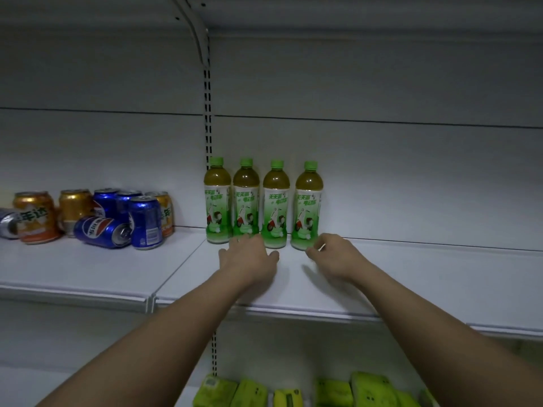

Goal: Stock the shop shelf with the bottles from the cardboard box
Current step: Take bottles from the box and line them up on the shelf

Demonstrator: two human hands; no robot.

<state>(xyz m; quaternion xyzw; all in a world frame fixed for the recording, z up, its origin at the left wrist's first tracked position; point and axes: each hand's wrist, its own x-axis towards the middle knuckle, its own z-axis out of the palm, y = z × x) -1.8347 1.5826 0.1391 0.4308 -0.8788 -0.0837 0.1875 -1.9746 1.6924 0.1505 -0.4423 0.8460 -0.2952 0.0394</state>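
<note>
Several green-capped tea bottles (pixel 276 204) with green and white labels stand upright in a row at the back of the white shelf (pixel 382 277). My left hand (pixel 249 257) hovers just in front of the second and third bottles, fingers spread, holding nothing. Just in front of the rightmost bottle (pixel 308 205) is my right hand (pixel 335 254), fingers loosely curled and empty. Both forearms reach in over the shelf's front edge. The cardboard box is out of view.
A cluster of orange and blue drink cans (pixel 111 218) fills the shelf's left section, one blue can lying on its side. Green packets (pixel 293 392) lie on the lower shelf. A slotted upright (pixel 208 113) runs behind the bottles. Another shelf hangs overhead.
</note>
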